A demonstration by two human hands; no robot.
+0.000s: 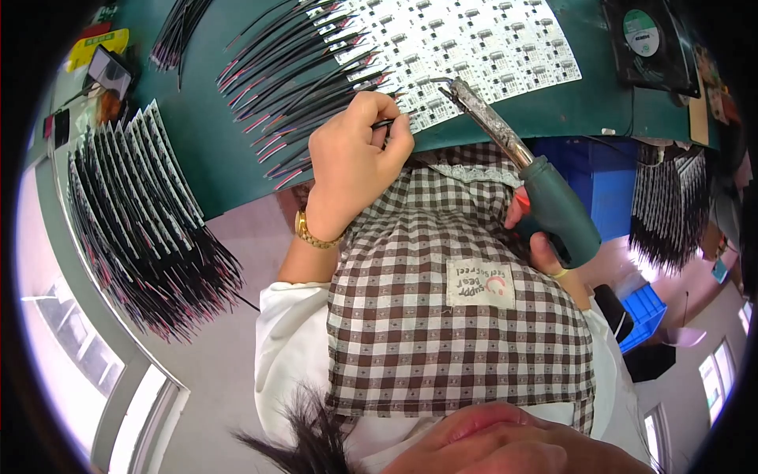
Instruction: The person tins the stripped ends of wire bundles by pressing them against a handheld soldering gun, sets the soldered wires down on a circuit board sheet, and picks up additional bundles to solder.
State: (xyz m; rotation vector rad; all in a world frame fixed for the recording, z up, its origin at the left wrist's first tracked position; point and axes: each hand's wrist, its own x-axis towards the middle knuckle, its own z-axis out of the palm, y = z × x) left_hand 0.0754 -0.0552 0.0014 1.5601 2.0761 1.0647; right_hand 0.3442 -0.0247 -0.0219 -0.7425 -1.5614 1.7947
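A white panel of small circuit boards (505, 55) lies on the green bench mat, black wires (296, 87) with red and blue ends running off its left edge. My left hand (351, 154) is closed at the panel's near left corner, thumb and forefinger pinching a black wire (384, 124). In my right hand (545, 253) is a soldering gun with a green handle (562, 207) and red trigger. Its metal barrel (493, 122) points up and left, the tip over the panel's near part. Whether the tip touches the panel I cannot tell.
Wired board strips (130, 182) stand bunched at the left, and loose black wires (178, 39) lie at the far left. A black fan (651, 43) sits far right. Blue bins (604, 186) and more hanging wired boards (671, 205) are beyond the bench edge at right.
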